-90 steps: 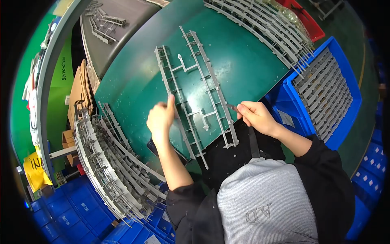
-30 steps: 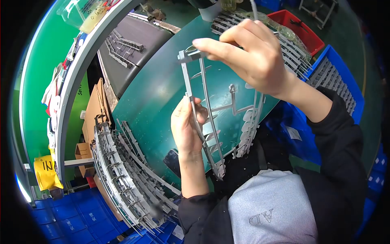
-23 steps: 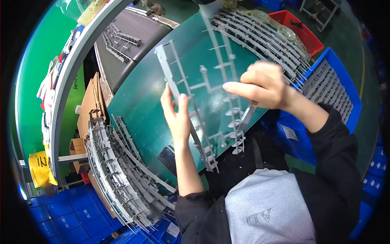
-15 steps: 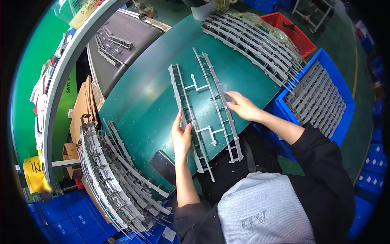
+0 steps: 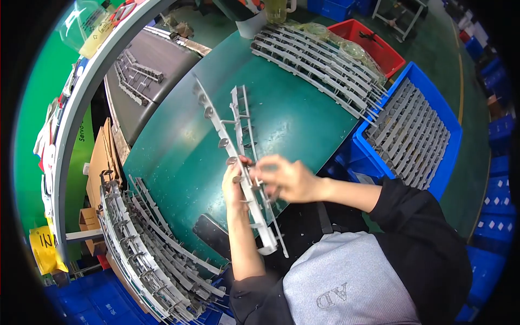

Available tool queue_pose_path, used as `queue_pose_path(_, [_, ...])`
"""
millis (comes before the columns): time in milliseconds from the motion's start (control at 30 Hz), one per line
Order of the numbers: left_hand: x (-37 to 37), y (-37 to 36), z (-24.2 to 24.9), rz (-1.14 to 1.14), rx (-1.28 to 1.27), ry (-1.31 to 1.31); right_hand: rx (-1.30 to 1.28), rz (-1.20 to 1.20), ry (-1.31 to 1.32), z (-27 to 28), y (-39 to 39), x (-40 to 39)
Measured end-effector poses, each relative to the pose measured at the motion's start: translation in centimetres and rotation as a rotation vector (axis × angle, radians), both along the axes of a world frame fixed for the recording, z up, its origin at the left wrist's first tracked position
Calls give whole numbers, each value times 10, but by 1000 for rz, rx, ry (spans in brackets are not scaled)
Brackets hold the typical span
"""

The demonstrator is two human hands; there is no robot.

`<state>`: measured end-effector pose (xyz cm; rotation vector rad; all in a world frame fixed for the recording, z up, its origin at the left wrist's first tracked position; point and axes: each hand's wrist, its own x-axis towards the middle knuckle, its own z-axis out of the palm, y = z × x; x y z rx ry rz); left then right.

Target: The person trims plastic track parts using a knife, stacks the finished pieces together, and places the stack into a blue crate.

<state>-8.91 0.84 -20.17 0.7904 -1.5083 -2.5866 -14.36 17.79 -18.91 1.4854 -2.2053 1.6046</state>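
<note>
My left hand (image 5: 234, 187) is closed around a long grey plastic strip (image 5: 221, 127) with small round tabs along its side, held raised and slanting over the near half of the table. Close behind it runs a second grey plastic strip (image 5: 241, 116) with a thin rail and cross-ribs, partly covered by the first. Against the near strip's middle is my right hand (image 5: 292, 180), its fingers bent and smeared by motion. The strips' lower ends reach past the table edge, over my lap. A dark phone (image 5: 212, 235) lies beside my left forearm.
Rows of grey strips (image 5: 319, 67) lie at the green table's (image 5: 179, 162) far right edge. A blue bin (image 5: 454, 143) of strips stands right, a red bin (image 5: 387, 40) behind. More strips (image 5: 146, 244) are stacked left. A conveyor (image 5: 157, 54) carries another piece.
The two strips lay apart, joined by thin runners; now they are close together, lifted and tilted. My right hand has come left to meet the left hand. The view has shifted slightly.
</note>
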Motion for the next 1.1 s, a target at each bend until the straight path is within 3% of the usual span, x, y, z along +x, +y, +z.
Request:
queue_pose_path(67, [-4, 7, -9, -62, 321, 207, 62, 159, 182, 22, 3, 8])
queue_pose_path(100, [-3, 19, -1, -23, 473, 168, 65, 151, 184, 22, 0, 6])
queue_pose_path(133, [-1, 30, 8, 14, 624, 128, -71, 145, -36, 20, -3, 4])
queue_pose_path(233, [16, 17, 5, -196, 561, 280, -482, 101, -682, 14, -8, -9])
queue_pose_path(267, [22, 13, 5, -207, 444, 283, -482, 78, -670, 15, -5, -14])
queue_pose_path(333, [29, 14, 9, -242, 341, 302, -297, -131, -381, 20, 2, -31])
queue_pose_path(400, [34, 24, 25, -301, -238, 123, -93, -340, -92, 26, 18, -51])
queue_pose_path(433, [34, 32, 33, -282, -295, 106, -82, -367, -77, 31, 31, -59])
queue_pose_path(500, [37, 42, 45, -292, -350, 111, 118, -176, 140, 46, 62, -76])
queue_pose_path(567, [42, 44, 49, -400, -608, 121, 326, 22, 339, 62, 88, -97])
queue_pose_path(600, [41, 47, 48, -419, -600, 138, 315, -20, 426, 68, 101, -115])
queue_pose_path(633, [41, 50, 48, -384, -664, 129, 228, -111, 399, 76, 115, -140])
queue_pose_path(700, [39, 56, 46, -306, -792, 114, 309, -722, 534, 116, 145, -183])
queue_pose_path(767, [37, 58, 44, -267, -858, 115, 632, -1075, 414, 154, 162, -198])
queue_pose_path(800, [35, 58, 41, -259, -944, 114, 565, -1162, 574, 156, 168, -203])
queue_pose_path(833, [32, 59, 38, -243, -1028, 110, 561, -1162, 583, 152, 166, -204])
queue_pose_path(900, [30, 61, 35, -227, -1171, 94, 187, -795, 866, 135, 149, -187])
queue_pose_path(967, [28, 66, 41, -236, -1270, 88, 109, -365, 817, 114, 110, -147])
queue_pose_path(1100, [26, 72, 35, -214, -1299, 198, 444, -113, 889, 73, 64, -94])
